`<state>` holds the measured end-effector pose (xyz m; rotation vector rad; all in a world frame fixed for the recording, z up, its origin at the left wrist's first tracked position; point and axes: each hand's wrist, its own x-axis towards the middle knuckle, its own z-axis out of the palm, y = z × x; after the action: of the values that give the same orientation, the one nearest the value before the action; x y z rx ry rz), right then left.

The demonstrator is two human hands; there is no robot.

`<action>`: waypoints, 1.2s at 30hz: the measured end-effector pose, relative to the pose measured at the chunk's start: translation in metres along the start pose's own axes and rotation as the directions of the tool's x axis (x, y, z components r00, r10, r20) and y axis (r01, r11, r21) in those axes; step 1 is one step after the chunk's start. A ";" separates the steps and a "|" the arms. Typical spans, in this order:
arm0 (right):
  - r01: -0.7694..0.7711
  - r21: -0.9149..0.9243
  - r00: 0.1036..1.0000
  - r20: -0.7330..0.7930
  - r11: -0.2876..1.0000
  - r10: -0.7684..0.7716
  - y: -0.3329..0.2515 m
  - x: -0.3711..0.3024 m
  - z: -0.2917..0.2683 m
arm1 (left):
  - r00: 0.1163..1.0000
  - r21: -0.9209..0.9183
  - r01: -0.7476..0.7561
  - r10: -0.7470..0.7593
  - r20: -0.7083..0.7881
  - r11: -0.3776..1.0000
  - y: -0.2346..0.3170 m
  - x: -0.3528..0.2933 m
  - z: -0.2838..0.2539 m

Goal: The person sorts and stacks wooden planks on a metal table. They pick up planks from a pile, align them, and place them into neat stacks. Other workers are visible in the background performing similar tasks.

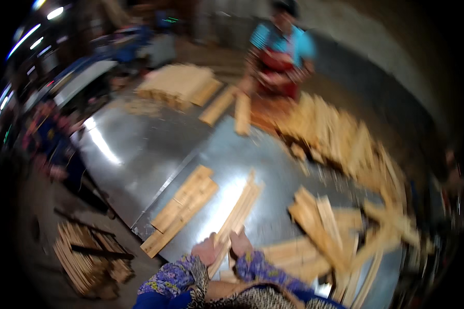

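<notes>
Tabletop: the bare metal sheet (139,149) has a seam running across it; it looks slick, so a sideways nudge could send loose wood sliding.
Board row: many pale boards (340,129) lean closely along the far right edge; pulling one out might start the others slipping.
Loose pile: boards (314,226) lie crossed at several angles right of the person; a sleeve or elbow catching one could shift those resting on it.
Co-worker: a person (281,56) in a red apron stands across the tabletop, a hand at a board (243,116).
Far stack: short boards (178,80) piled evenly near the co-worker.
Rack: dark bars (100,252) on the floor at lower left, the nearest thing to a container here, with wooden strips (77,252) packed together in it.
Board pair: two boards (183,206) lie side by side, their near ends at the tabletop's edge; a bump from the left forearm could tip them off.
Strips: narrow lengths (241,203) lie between the hands, pointing away; uneven pressure could fan them apart.
Left hand: at the strips' left side (205,250); blur hides whether its fingers close.
Right hand: against their right side (241,243); finger closure cannot be told either.
</notes>
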<state>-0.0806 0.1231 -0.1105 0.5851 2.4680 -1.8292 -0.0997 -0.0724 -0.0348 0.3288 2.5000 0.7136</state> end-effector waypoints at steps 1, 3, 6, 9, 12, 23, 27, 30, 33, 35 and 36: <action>-0.150 -0.024 0.981 0.117 0.988 0.152 -0.054 -0.022 -0.009 | 0.999 -0.012 0.050 -0.051 -0.011 0.999 0.007 -0.009 -0.003; -0.290 -0.172 0.892 0.307 0.941 0.331 -0.061 -0.029 -0.039 | 0.999 0.133 0.024 -0.019 -0.040 0.991 0.064 -0.033 -0.023; -0.101 -0.464 0.967 0.162 0.880 0.196 -0.021 -0.014 -0.091 | 1.000 0.247 -0.007 0.005 0.008 0.969 0.059 -0.015 0.014; -0.088 -0.676 0.996 -0.045 0.732 0.078 -0.045 -0.026 -0.208 | 1.000 0.194 0.012 -0.010 -0.013 0.981 0.053 -0.019 0.022; -0.269 -0.840 0.962 -0.261 0.471 0.083 -0.014 -0.073 -0.313 | 0.989 0.219 -0.071 0.097 -0.109 0.973 0.040 -0.009 0.036; -0.359 -0.468 0.917 -0.337 0.807 0.213 0.029 -0.093 -0.357 | 0.983 0.182 -0.099 0.125 -0.138 0.978 0.043 -0.016 0.024; -0.200 0.077 0.900 -0.379 0.977 0.214 0.090 -0.072 -0.305 | 0.990 0.165 -0.047 0.068 -0.124 0.985 0.049 -0.014 0.028; -0.220 0.580 0.883 -0.224 0.785 0.413 0.005 -0.081 -0.239 | 0.996 0.130 -0.011 0.022 -0.086 0.991 0.049 -0.024 0.012; -0.334 0.754 0.830 -0.050 0.566 0.556 -0.024 -0.104 -0.200 | 0.998 0.180 0.031 -0.020 -0.063 0.983 0.051 -0.021 0.011; -0.415 0.796 0.793 0.079 0.441 0.604 -0.016 -0.141 -0.177 | 0.998 0.036 0.012 -0.010 -0.061 0.999 0.064 -0.027 0.003; -0.459 0.754 0.811 0.139 0.470 0.569 0.011 -0.165 -0.142 | 0.987 -0.019 -0.044 0.040 -0.154 0.999 0.046 -0.051 0.007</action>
<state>0.1057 0.2102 -0.0379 1.3338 1.1390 -2.4802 -0.0492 -0.0495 0.0068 0.3309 2.6344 0.8105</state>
